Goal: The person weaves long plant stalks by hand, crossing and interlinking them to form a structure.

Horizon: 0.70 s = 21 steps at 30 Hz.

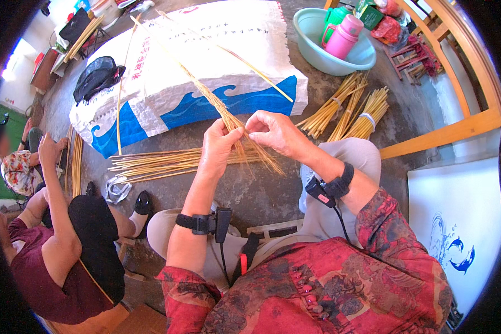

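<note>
A long, pale straw stalk with a bristly head (210, 96) slants from the far left down to my hands, its frayed tips spreading below them. My left hand (220, 146) is closed in a pinch round the bristly part. Beside it, my right hand (277, 133) has thumb and fingers pinched together on strands of the same head; its fingertips are partly hidden. Under both hands, a pile of loose stalks (161, 165) lies across the floor. Two single stalks (250, 65) rest apart on the white and blue woven sack (217, 53).
Tied stalk bundles (367, 114) lie right of the sack, below a light-blue basin (317, 55) holding a pink flask (344, 37). A black bag (97, 78) sits on the sack. Wooden framing (445, 136) stands right. At left, a co-worker (50, 267) sits close; another person (19, 167) sits farther off.
</note>
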Tool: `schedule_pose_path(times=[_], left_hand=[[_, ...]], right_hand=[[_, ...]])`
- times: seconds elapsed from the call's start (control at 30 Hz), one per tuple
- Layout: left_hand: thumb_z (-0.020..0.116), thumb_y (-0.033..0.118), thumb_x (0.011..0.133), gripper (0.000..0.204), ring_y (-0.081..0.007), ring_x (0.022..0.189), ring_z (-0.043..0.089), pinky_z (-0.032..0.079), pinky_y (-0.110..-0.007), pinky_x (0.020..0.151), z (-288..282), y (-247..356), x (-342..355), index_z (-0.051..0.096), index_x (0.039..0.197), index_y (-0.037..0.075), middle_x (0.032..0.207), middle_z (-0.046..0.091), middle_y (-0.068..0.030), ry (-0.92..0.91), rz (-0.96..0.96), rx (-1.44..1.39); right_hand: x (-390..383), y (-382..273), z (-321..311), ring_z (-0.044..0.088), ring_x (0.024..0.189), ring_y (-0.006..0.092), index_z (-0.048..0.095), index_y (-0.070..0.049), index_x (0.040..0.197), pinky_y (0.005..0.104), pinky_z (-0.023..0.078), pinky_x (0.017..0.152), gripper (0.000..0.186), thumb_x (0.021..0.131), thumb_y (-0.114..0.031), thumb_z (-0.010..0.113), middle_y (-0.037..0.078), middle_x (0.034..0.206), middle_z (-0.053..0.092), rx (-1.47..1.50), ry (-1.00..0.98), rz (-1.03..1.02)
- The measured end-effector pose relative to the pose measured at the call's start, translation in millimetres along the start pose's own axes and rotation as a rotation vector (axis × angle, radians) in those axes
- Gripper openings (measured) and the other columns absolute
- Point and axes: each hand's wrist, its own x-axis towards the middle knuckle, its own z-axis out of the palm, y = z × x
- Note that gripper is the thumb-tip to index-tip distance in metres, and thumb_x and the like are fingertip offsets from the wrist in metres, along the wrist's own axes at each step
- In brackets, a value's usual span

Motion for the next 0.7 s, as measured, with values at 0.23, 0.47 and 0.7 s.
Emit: schedule_pose_path(times=[0.23,0.47,0.7], left_hand=[[0.059,0.008,0.077,0.015,-0.0067,0.063,0.050,0.041,-0.020,0.055,0.5,2.9,-1.7,0.052,0.089,0.004,0.077,0.055,-0.0002,0.008,0.038,0.055],[0.057,0.004,0.075,0.016,-0.0089,0.066,0.051,0.043,-0.022,0.060,0.4,6.1,-5.2,0.051,0.090,0.003,0.077,0.054,-0.0012,-0.075,-0.031,-0.169],[0.056,0.003,0.075,0.017,-0.0122,0.070,0.053,0.045,-0.026,0.066,-3.8,-0.2,-1.8,0.050,0.091,0.003,0.080,0.055,-0.0034,-0.123,-0.054,-0.256]], right_hand=[[6.7,3.6,-3.5,0.049,0.065,0.0056,0.053,-0.002,0.087,0.0188,0.042,0.057,0.012,0.076,-0.007,0.057,0.001,0.076,0.055,0.250,-0.100,0.121],[8.4,1.2,-3.8,0.048,0.060,0.0059,0.055,-0.003,0.081,0.0198,0.040,0.052,0.008,0.074,-0.004,0.057,-0.001,0.070,0.053,0.365,-0.084,0.164],[9.9,5.4,-5.3,0.049,0.060,0.0065,0.054,-0.003,0.081,0.0195,0.041,0.052,0.008,0.073,-0.004,0.057,0.000,0.070,0.054,0.284,-0.082,0.078]])
